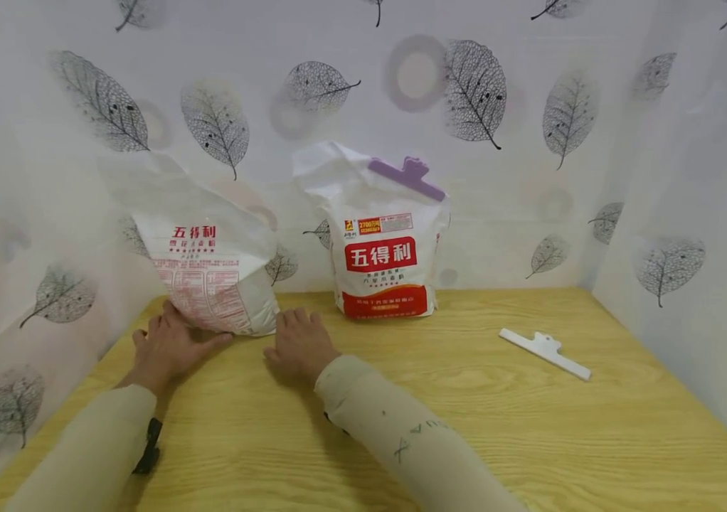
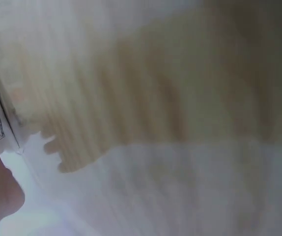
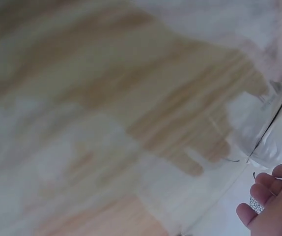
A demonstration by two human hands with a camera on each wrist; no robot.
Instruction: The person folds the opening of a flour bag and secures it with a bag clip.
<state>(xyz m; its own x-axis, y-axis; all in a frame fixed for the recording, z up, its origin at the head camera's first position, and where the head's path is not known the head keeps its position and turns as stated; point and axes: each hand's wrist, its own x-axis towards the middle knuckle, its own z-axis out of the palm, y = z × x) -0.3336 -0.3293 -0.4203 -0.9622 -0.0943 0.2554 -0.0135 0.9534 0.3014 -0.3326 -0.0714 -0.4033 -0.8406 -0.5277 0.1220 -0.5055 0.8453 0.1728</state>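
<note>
Sleeves (image 1: 415, 441) cross woodgrain (image 1: 453, 391), left fingers (image 1: 170, 317) spread, right fingers (image 1: 301, 318) together beside a bag (image 1: 206, 263), leaf-patterned walls (image 1: 363, 35) behind.

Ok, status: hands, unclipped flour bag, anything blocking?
Left hand at lower left of unclipped flour bag, right hand at its lower right. Bag top slants left. Nothing seen blocking; second flour bag and white clip off right.

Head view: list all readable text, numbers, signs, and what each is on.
"五得利": clipped flour bag, white on red.
"2700": same bag, small label above; characters beside it too small to be sure.
"五得利": unclipped flour bag, red print.
Row of stars: both bags, count unclear.
"X": handwritten, right sleeve; neighbouring marks unclear.
Remaining fine print on both bags: too small or blurred.
</note>
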